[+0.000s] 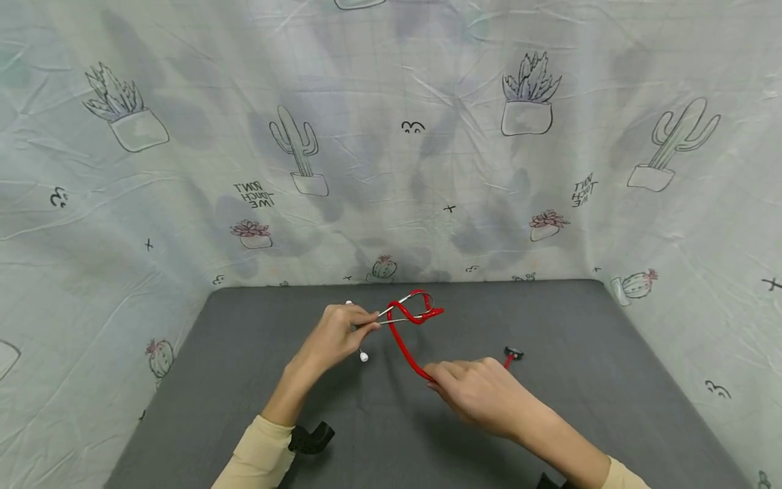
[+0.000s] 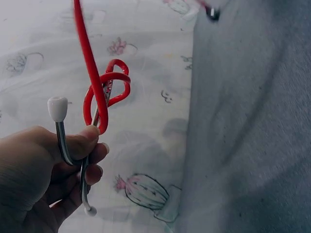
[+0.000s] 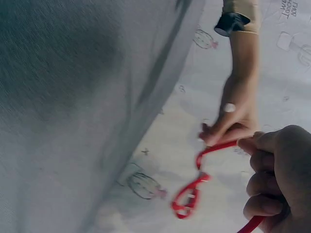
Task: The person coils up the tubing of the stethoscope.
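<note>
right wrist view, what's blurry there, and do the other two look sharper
Right wrist: the red tube and left hand look blurred; left wrist: tube crisper, chest piece at the top blurred; head: tube sharper, soft shadows on the gray table.

The head view looks forward and down over the table [image 1: 244, 373] to the cloth [image 1: 397, 190], from farthest off. The left wrist view, turned sideways, faces the cloth from close to the left hand [image 1: 332, 337]. The right wrist view, also sideways, looks from close beside the right hand [image 1: 479, 394] to the left hand, sharing the stethoscope [image 1: 403, 346] with the left wrist view.
</note>
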`<state>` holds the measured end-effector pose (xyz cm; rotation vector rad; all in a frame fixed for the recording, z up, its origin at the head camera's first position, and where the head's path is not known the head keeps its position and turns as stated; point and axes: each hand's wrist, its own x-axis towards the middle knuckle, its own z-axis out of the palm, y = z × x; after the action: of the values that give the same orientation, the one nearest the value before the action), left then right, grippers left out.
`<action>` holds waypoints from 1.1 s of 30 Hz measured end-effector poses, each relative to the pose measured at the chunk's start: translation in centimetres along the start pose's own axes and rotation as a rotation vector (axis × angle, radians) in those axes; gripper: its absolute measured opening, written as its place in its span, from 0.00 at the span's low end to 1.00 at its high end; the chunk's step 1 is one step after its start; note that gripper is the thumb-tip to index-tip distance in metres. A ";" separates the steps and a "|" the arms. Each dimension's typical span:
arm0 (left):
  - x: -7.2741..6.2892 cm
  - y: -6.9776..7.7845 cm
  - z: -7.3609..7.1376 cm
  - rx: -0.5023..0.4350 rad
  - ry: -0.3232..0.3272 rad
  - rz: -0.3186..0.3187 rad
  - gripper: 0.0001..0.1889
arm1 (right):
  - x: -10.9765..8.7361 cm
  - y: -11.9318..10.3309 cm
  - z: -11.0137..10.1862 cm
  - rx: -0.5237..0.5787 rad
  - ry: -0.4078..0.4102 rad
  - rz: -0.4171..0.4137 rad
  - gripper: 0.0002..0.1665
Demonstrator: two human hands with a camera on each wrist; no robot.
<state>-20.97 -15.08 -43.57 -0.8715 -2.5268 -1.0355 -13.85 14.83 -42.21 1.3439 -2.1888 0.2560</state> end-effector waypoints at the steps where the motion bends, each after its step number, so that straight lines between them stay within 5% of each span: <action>1: -0.1 0.0 0.0 0.007 -0.003 -0.009 0.12 | 0.2 0.0 -0.2 -0.020 0.009 -0.029 0.20; 12: -0.1 0.3 0.1 0.015 -0.017 -0.023 0.12 | 2.2 -0.4 -2.6 -0.226 0.028 -0.194 0.26; 20: -0.1 0.9 0.7 -0.009 -0.136 0.045 0.12 | 4.8 0.2 -4.5 -0.370 0.096 -0.319 0.23; 26: -0.5 1.5 1.7 -0.074 -0.241 0.131 0.11 | 5.9 2.6 -5.3 -0.369 0.136 -0.312 0.20; 33: -1.2 3.1 2.1 -0.125 -0.223 0.242 0.11 | 6.5 6.4 -4.9 -0.231 0.193 -0.211 0.16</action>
<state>-18.20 -12.39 -43.90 -1.3597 -2.4667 -1.0785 -19.94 15.05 -33.85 1.3471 -1.8396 0.0480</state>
